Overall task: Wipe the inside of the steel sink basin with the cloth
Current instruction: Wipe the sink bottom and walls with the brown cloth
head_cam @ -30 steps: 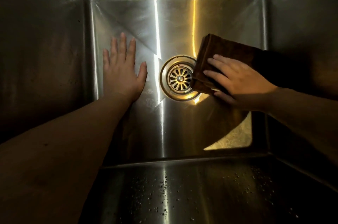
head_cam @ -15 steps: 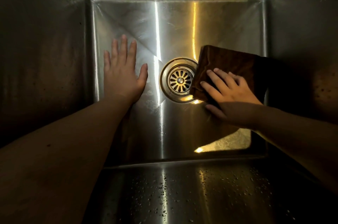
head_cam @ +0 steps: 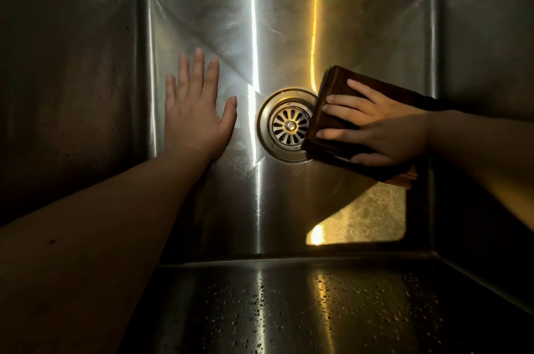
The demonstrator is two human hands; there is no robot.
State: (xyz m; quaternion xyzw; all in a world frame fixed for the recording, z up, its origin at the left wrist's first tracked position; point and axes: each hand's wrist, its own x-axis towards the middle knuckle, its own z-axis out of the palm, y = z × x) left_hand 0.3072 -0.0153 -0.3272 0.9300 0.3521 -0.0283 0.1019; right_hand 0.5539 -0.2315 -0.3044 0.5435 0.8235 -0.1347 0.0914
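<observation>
Cloth [head_cam: 336,84]: dark brown, folded into a layered rectangle, flat on the basin floor right of the drain [head_cam: 289,125], left edge overlapping the drain's rim; long axis pointing away from the drain to the right, slightly tilted.
Right hand [head_cam: 384,128]: fingers straight and spread, pressing flat on the cloth, tips toward the drain.
Left hand [head_cam: 196,119]: left of the drain, palm down on bare steel, fingers extended, gripping nothing.
Sink basin [head_cam: 260,209]: brushed steel, square, creased diagonally toward the drain.
Drain: round, slotted strainer, central knob.
</observation>
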